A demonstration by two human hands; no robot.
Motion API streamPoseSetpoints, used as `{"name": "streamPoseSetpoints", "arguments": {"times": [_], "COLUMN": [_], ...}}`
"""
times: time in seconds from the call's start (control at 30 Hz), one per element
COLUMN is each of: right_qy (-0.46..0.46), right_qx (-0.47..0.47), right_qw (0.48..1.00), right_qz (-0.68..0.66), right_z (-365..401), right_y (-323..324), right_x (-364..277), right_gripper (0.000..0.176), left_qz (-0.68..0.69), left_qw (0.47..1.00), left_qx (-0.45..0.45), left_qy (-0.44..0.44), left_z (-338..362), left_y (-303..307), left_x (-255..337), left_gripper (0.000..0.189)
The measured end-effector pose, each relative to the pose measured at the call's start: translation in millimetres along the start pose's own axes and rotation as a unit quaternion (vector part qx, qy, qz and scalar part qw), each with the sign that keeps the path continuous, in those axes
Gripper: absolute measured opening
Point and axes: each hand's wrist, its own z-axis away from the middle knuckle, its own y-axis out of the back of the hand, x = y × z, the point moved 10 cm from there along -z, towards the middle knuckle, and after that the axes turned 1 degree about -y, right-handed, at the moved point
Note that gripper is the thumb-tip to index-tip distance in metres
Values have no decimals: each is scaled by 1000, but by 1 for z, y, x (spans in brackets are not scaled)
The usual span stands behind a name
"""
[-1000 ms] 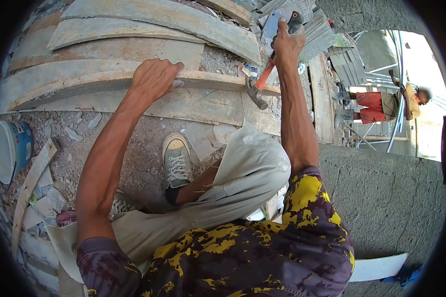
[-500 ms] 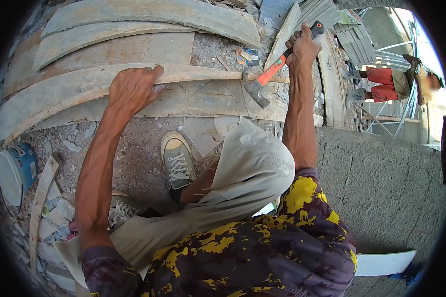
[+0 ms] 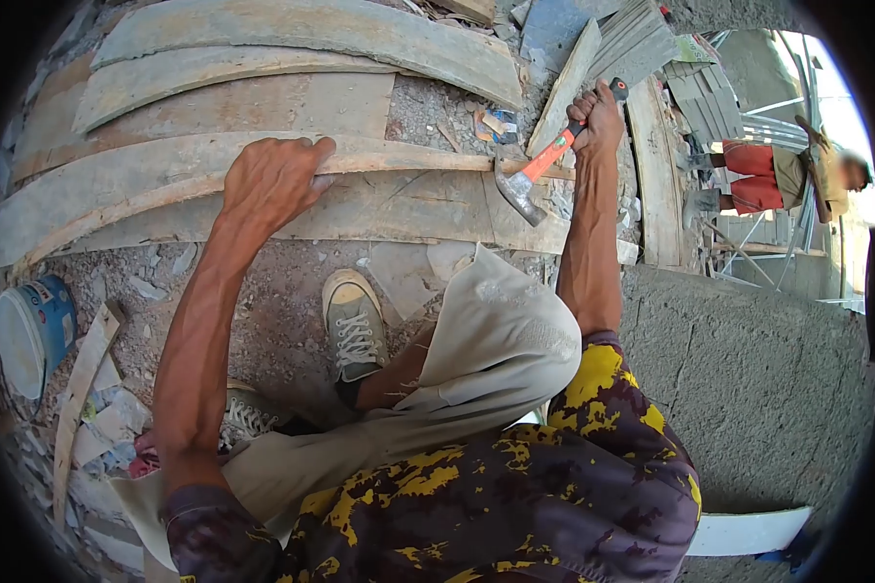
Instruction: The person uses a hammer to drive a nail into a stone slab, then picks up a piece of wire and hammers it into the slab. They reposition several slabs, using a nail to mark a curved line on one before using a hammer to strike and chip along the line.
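My left hand (image 3: 274, 180) is closed around the upper edge of a long wooden plank (image 3: 418, 157), which stands on its edge in front of me. The handle of a claw hammer (image 3: 551, 153) is in my right hand (image 3: 596, 119), whose fingers are wrapped round its dark grip. The hammer's metal head lies at the plank's right part, near its upper edge. Whether the head touches the wood, I cannot tell. Another flat board (image 3: 399, 209) lies just on my side of the held plank.
More boards (image 3: 301, 29) lie beyond the plank. A blue and white bucket (image 3: 34, 325) and a narrow wood strip (image 3: 83, 403) are at the left. Rough concrete (image 3: 739, 379) is at the right. A person in red shorts (image 3: 749, 175) stands at the upper right, by metal poles.
The hammer and my right hand have shifted slightly down in view, and the hammer head is turned a little differently. My left hand keeps its hold on the plank.
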Motion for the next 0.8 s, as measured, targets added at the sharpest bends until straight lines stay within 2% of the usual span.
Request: {"name": "streamPoseSetpoints", "arguments": {"times": [0.07, 0.13, 0.17, 0.2, 0.27, 0.3, 0.33, 0.37, 0.43, 0.47, 0.53, 0.57, 0.6, 0.67, 0.7, 0.8], "right_qy": [116, 144, 212, 280, 426, 447, 448, 408, 323, 323, 431, 443, 441, 241, 179, 171], "right_qx": [26, 32, -16, -63, -62, -89, -90, -74, -40, -39, -69, -76, -74, -17, -22, -2], "right_qw": [987, 980, 960, 928, 797, 770, 767, 781, 803, 802, 751, 719, 720, 885, 933, 940], "right_qz": [111, 131, 184, 237, 425, 447, 450, 467, 499, 501, 495, 530, 530, 398, 313, 295], "right_z": [30, 58, 81, 101, 120, 127, 129, 123, 114, 112, 120, 117, 112, 72, 58, 42], "right_y": [-31, -63, -95, -122, -157, -170, -175, -174, -170, -169, -180, -181, -178, -135, -120, -92], "right_x": [-33, -42, -50, -53, -53, -49, -49, -48, -41, -38, -38, -37, -38, -29, -21, -26], "right_gripper": [19, 22, 24, 26, 29, 28, 28, 25, 32, 32, 34, 28, 28, 21, 21, 24], "left_qz": [3, 4, 4, 7, 14, 11, 7, 11, 11, 13, -2, 0, -2, -4, 0, 8], "left_qw": [1000, 1000, 1000, 1000, 1000, 999, 999, 999, 999, 999, 998, 998, 998, 998, 999, 1000], "left_qx": [0, 25, 26, 23, 22, 37, 51, 52, 40, 40, 58, 54, 52, 48, 32, 13], "left_qy": [8, -11, -12, -6, -3, -9, -14, -14, -17, -19, -21, -23, -24, -27, -15, -3], "left_z": [0, 1, 1, 1, 1, 3, 5, 7, 9, 9, 8, 9, 9, 7, 7, 6], "left_y": [-2, 2, 3, 4, 3, 4, 5, 3, -3, -4, -2, -3, -3, -2, -4, -3], "left_x": [-4, -1, -1, -1, -1, 0, 1, 0, 1, 2, 2, 3, 2, 2, 1, 2], "left_gripper": [28, 28, 28, 28, 28, 28, 28, 28, 27, 27, 29, 29, 29, 29, 27, 27]}}
